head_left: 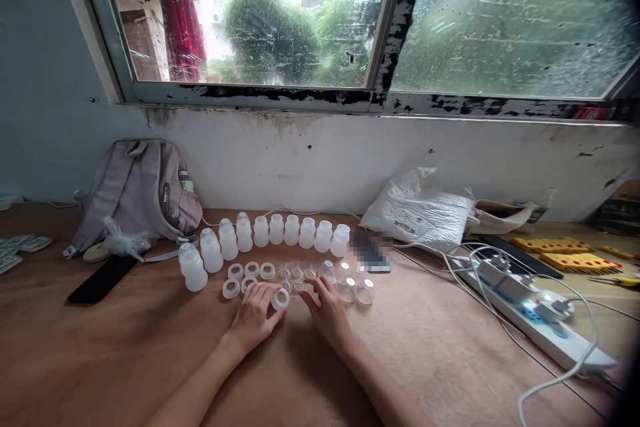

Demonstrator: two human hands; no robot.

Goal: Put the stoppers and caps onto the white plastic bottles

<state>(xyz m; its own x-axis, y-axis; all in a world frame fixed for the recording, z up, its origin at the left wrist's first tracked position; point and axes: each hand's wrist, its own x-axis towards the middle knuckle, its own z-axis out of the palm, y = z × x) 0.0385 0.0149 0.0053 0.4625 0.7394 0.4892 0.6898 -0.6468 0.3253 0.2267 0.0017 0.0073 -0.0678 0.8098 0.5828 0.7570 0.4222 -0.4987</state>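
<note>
I have the left hand (254, 312) low over the middle of the tabletop (125, 353), its grip clamped on a white ring (280, 299), which is tilted so that its opening shows. The right hand (327, 310) is just beside it on the right, thumb and fingers bent down at the small clear teats (297, 273); from my view I cannot tell whether that grip has closed on one or only rests there.

Beyond the left hand lie the loose rings (251, 269), in two short rows, the nearer one partly hidden by the fingers. The teats sit to the right of these, and right of them again stand the clear domed covers (365, 292), near the right hand.

On the far side, ten frosted bottles (276, 229) stand upright in a curved row. The four at the left end carry clear tops; the six to their right do not.

Farther left I see a black phone (103, 279) lying flat and a grey backpack (145, 193) against the wall (280, 160). Past the right end of the bottles lies a partly blurred dark device (375, 257), with a silvery bag (420, 210) behind it. A white power strip (540, 327), with plugs and looping cables, runs along the right.
</note>
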